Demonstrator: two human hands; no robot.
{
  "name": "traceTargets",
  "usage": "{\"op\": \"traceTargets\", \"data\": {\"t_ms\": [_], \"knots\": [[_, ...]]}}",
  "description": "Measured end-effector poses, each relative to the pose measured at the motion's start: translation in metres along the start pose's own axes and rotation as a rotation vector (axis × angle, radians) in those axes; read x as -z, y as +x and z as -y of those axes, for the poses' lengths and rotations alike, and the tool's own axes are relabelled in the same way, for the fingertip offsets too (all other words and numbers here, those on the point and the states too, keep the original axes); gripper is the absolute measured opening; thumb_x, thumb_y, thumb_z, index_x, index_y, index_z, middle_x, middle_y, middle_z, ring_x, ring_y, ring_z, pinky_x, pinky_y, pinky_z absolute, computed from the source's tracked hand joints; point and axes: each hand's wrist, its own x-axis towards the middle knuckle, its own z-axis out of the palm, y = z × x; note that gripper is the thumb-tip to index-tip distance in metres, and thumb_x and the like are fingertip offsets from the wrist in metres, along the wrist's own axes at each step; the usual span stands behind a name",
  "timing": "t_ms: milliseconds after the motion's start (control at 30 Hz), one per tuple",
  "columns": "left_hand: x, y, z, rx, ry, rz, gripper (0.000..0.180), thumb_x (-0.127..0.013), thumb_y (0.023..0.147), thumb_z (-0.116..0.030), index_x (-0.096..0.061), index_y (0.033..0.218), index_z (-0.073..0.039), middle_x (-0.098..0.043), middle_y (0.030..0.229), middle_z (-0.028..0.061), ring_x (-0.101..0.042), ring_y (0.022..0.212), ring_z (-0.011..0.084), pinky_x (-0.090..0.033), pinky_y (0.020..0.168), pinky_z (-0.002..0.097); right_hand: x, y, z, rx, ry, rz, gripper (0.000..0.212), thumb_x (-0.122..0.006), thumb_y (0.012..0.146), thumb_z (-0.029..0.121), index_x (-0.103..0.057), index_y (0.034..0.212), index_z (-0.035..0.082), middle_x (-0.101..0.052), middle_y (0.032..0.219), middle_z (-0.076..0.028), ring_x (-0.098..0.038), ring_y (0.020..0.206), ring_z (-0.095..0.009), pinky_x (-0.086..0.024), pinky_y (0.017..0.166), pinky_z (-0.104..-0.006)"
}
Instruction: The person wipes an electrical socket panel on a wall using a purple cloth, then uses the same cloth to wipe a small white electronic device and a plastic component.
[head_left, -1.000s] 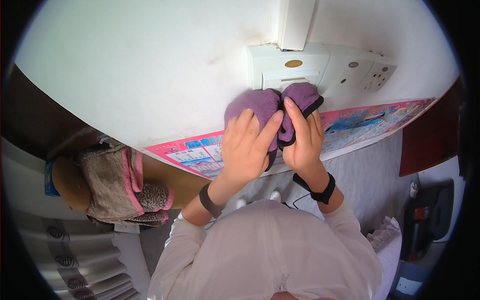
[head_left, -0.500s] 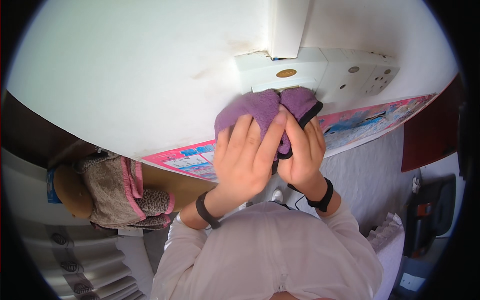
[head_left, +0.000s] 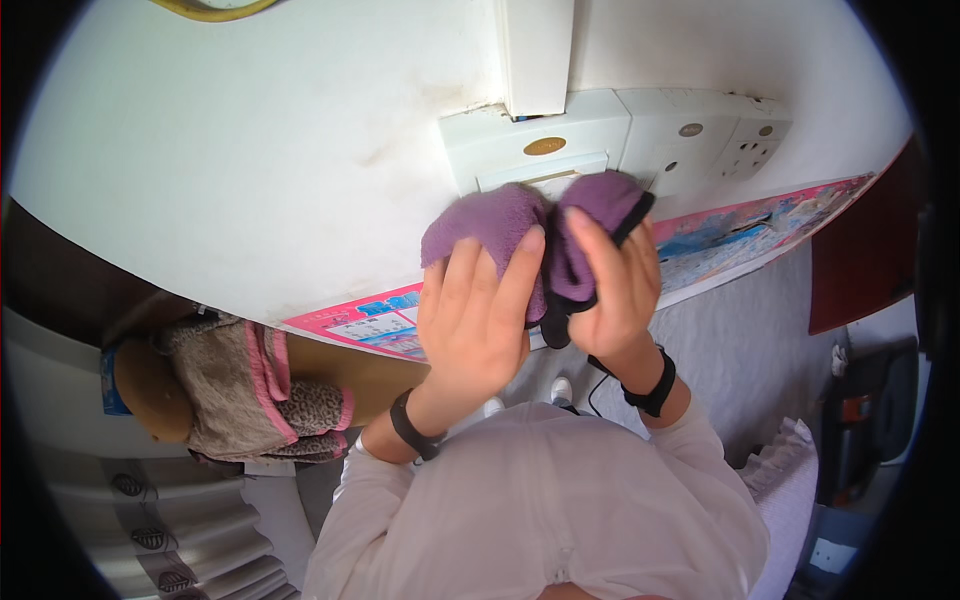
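Note:
A purple cloth (head_left: 487, 217) with black edging is bunched up against the wall, just below a white switch panel (head_left: 540, 137) with an oval gold badge. Over the left part of the cloth lie the fingers of my left hand (head_left: 475, 325), closed on it and pressing it to the wall. My right hand (head_left: 612, 300) grips the right part, thumb in front and the other fingers partly hidden behind. Between the two hands the cloth sags in a fold, and a dark piece hangs below. The cloth hides the panel's lower edge.
A white trunking strip (head_left: 536, 55) runs up from the panel, with white sockets (head_left: 752, 150) to the right. Below is a pink-bordered poster (head_left: 740, 235). Leopard-print fabric (head_left: 310, 410) lies at the lower left above a grey curtain (head_left: 190, 530). A dark red panel (head_left: 860, 250) stands right.
My hands have moved slightly apart, thumb and forefinger no longer meeting, and the fold between them has widened. The view has shifted a little, bringing a yellow curved object in at the top.

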Motion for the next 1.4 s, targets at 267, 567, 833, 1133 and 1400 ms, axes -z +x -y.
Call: {"op": "traceTargets", "data": {"t_ms": [267,567,833,1133,1400], "knots": [[-0.001,0.001,0.000,0.045,-0.052,0.021,0.049,-0.049,0.058,-0.001,-0.055,0.106,0.001,-0.050,0.088,0.0179,-0.049,0.085,0.0325,-0.040,0.068,0.0408,-0.006,0.003,0.016,-0.057,-0.064,0.017,0.037,-0.048,0.067,0.002,-0.060,0.101,0.002,-0.061,0.087,-0.008,-0.052,0.089,-0.024,-0.035,0.092,-0.0403],[-0.008,0.009,-0.003,-0.050,0.045,-0.055,0.042,-0.051,0.064,-0.005,-0.055,0.105,0.001,-0.053,0.084,0.0163,-0.051,0.078,0.0296,-0.038,0.063,0.0361,-0.008,0.006,0.013,-0.086,0.065,-0.043,0.029,-0.053,0.071,0.004,-0.059,0.099,-0.001,-0.061,0.091,-0.009,-0.055,0.091,-0.027,-0.036,0.091,-0.0392],[-0.006,0.016,-0.009,-0.020,0.067,-0.048,0.040,-0.054,0.065,-0.008,-0.055,0.104,0.002,-0.054,0.083,0.0161,-0.053,0.078,0.0288,-0.038,0.060,0.0351,-0.005,0.012,0.018,-0.086,0.074,-0.054,0.032,-0.053,0.066,0.002,-0.058,0.098,-0.003,-0.060,0.091,-0.010,-0.053,0.089,-0.028,-0.037,0.090,-0.0421],[-0.008,0.016,-0.014,0.001,0.022,-0.079,0.040,-0.054,0.066,-0.009,-0.055,0.105,0.001,-0.054,0.086,0.0164,-0.053,0.082,0.0298,-0.039,0.065,0.0370,-0.002,0.006,0.020,-0.087,-0.035,-0.046,0.031,-0.056,0.068,0.006,-0.059,0.098,-0.002,-0.060,0.088,-0.010,-0.053,0.086,-0.026,-0.037,0.090,-0.0421],[-0.013,0.000,-0.007,0.098,-0.009,-0.135,0.055,-0.059,0.058,-0.015,-0.050,0.111,-0.004,-0.051,0.080,0.0128,-0.044,0.085,0.0303,-0.031,0.067,0.0397,-0.002,0.014,0.025,-0.062,0.039,0.005,0.033,-0.054,0.068,0.008,-0.060,0.100,0.002,-0.060,0.089,-0.008,-0.050,0.090,-0.023,-0.037,0.090,-0.0398]]}}
